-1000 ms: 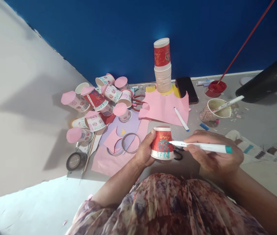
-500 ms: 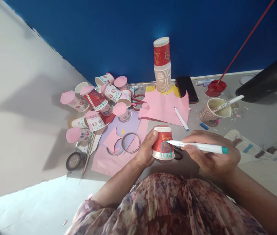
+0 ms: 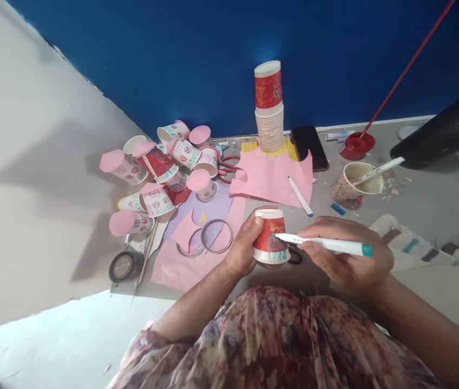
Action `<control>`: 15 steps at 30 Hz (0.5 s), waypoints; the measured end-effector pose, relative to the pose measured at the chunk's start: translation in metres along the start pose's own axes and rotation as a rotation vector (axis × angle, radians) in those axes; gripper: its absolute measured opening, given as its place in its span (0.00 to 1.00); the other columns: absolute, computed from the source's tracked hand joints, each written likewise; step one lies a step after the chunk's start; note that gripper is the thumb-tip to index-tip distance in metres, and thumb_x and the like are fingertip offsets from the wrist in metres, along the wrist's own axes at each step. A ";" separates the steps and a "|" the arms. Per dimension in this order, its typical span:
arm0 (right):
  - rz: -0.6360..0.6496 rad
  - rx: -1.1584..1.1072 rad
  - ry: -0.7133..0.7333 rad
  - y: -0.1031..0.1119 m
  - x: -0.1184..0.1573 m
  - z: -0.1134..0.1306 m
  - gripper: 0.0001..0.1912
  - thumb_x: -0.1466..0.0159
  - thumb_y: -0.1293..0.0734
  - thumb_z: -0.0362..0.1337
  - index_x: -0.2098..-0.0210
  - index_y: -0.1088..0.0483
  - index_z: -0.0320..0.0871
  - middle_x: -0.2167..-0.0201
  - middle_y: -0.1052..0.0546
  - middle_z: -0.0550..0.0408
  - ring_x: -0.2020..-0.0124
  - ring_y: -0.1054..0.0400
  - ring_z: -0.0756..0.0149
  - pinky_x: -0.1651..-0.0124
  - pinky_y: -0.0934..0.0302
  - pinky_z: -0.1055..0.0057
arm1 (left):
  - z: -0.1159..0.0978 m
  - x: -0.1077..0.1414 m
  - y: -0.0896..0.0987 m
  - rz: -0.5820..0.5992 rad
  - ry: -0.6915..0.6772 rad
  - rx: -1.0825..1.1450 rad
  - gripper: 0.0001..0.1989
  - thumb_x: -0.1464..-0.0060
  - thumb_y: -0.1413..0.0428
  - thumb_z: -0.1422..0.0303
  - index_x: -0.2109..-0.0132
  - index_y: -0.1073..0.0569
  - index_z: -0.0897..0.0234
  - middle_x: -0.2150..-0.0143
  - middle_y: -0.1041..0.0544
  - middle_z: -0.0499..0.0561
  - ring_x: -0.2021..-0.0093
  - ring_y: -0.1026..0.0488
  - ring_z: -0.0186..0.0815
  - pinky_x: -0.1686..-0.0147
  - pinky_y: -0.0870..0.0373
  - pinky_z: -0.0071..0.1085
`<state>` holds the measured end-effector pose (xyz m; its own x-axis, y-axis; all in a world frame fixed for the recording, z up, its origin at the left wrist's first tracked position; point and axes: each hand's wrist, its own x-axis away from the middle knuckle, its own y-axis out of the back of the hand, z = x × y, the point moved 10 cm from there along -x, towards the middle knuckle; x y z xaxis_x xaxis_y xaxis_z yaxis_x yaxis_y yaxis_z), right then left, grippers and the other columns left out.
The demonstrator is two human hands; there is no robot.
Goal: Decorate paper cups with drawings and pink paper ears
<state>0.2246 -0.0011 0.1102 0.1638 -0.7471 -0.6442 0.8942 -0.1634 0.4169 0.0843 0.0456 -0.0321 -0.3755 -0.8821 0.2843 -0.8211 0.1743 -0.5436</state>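
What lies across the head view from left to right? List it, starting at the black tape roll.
Black tape roll → two clear rings on purple paper → left hand → upturned red paper cup → white marker with teal end in the right hand → patterned cloth.

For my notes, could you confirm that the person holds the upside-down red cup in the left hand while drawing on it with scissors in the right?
Not scissors: the head view shows the right hand holding a white marker, its tip on the upside-down red cup in the left hand.
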 end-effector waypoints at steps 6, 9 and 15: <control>0.009 -0.007 -0.012 -0.001 0.000 0.000 0.06 0.31 0.30 0.31 0.57 0.23 0.47 0.69 0.15 0.55 0.73 0.23 0.62 0.68 0.30 0.63 | 0.001 0.001 -0.002 0.021 0.006 0.017 0.33 0.44 0.34 0.43 0.44 0.23 0.65 0.59 0.18 0.54 0.65 0.23 0.39 0.66 0.29 0.31; 0.032 -0.004 -0.005 -0.003 -0.002 0.002 0.06 0.31 0.31 0.30 0.57 0.23 0.47 0.70 0.16 0.55 0.74 0.24 0.63 0.69 0.30 0.64 | 0.001 0.000 -0.002 0.020 0.017 0.022 0.34 0.46 0.33 0.43 0.44 0.23 0.65 0.61 0.19 0.53 0.67 0.24 0.37 0.69 0.30 0.30; 0.035 0.009 0.036 -0.003 -0.005 0.008 0.06 0.31 0.31 0.29 0.58 0.24 0.46 0.71 0.16 0.56 0.74 0.24 0.65 0.68 0.31 0.67 | 0.000 0.001 -0.002 -0.007 0.024 0.030 0.33 0.47 0.31 0.44 0.46 0.22 0.64 0.60 0.19 0.53 0.63 0.23 0.38 0.64 0.28 0.31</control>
<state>0.2182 -0.0022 0.1171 0.2103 -0.7285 -0.6520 0.8840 -0.1431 0.4450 0.0856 0.0443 -0.0310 -0.3801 -0.8727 0.3066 -0.8107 0.1547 -0.5646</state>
